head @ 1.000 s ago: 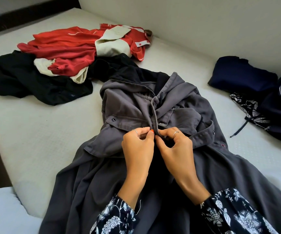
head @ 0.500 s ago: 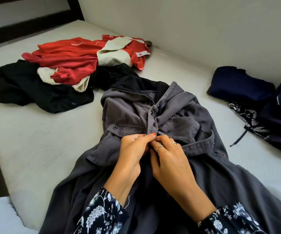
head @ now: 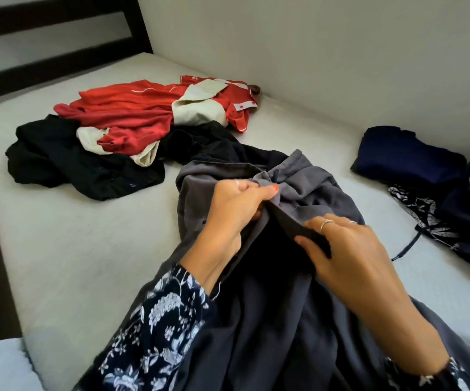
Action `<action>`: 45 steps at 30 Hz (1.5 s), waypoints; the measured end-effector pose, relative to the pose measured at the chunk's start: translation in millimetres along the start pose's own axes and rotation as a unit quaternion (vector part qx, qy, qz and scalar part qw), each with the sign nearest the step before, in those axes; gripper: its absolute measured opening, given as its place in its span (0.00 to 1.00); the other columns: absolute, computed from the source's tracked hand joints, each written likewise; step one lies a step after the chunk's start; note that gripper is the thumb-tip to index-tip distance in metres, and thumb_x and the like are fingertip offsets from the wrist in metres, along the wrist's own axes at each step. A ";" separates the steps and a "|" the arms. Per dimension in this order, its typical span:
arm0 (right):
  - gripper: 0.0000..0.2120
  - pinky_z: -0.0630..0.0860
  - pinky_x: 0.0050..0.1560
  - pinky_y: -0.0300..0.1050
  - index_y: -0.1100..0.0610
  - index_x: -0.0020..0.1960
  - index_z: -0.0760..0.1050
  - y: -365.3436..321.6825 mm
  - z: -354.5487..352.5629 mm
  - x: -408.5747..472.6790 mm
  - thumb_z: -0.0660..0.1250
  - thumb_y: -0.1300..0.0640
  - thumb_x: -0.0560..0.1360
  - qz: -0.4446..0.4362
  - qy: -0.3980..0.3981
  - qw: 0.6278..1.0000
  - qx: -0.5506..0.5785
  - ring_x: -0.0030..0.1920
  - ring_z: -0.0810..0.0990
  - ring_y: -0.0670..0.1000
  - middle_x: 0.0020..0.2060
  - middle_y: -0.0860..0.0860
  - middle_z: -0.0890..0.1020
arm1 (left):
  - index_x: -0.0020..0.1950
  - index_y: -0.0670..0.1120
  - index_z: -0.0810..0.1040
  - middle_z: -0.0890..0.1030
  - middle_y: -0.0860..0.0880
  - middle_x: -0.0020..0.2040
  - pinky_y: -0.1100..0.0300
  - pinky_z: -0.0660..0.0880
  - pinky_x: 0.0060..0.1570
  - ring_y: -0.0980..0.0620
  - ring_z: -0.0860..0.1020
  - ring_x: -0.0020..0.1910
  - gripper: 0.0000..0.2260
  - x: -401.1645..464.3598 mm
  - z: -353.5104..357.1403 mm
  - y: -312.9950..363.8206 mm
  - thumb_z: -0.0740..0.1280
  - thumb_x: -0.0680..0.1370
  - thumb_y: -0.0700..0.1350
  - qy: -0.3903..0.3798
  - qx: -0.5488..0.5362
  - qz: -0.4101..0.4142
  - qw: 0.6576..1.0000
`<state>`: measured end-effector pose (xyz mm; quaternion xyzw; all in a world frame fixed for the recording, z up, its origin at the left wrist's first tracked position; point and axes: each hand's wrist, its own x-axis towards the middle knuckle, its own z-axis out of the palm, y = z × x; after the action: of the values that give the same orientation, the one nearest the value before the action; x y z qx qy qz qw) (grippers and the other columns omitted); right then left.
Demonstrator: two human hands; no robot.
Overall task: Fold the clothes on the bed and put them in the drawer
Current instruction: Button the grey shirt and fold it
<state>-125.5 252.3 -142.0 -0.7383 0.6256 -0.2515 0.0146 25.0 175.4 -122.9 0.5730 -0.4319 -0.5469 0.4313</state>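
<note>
White bed [head: 87, 249], red clothes [head: 132, 114] on black pile [head: 59, 162], navy stack [head: 405, 156] right

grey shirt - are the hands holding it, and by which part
Both hold the grey shirt by its front opening edge: left hand pinches it higher up, right hand lower down.

We count one bed [head: 81, 249]. On it we count one grey garment [head: 327, 198], one red-and-cream garment [head: 132, 114], one black garment [head: 59, 162] and one pile of dark blue clothes [head: 408, 156], whose pieces we cannot count apart. We count two hands: left hand [head: 234, 213], right hand [head: 352, 249], each in one patterned sleeve [head: 155, 320].
</note>
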 end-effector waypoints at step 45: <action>0.07 0.70 0.45 0.46 0.48 0.47 0.67 3.1 50.4 -21.4 0.66 0.50 0.76 0.124 -0.354 0.919 0.118 0.48 0.77 0.56 0.40 0.48 0.76 | 0.38 0.48 0.82 0.80 0.51 0.46 0.52 0.66 0.40 0.47 0.78 0.43 0.04 -39.9 -36.6 -144.9 0.76 0.68 0.45 0.073 0.665 0.301 0.680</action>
<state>-110.6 256.7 -194.6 -0.6884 0.6321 -0.0415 0.3533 63.8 251.7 -251.7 0.5866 -0.7979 0.0866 0.1086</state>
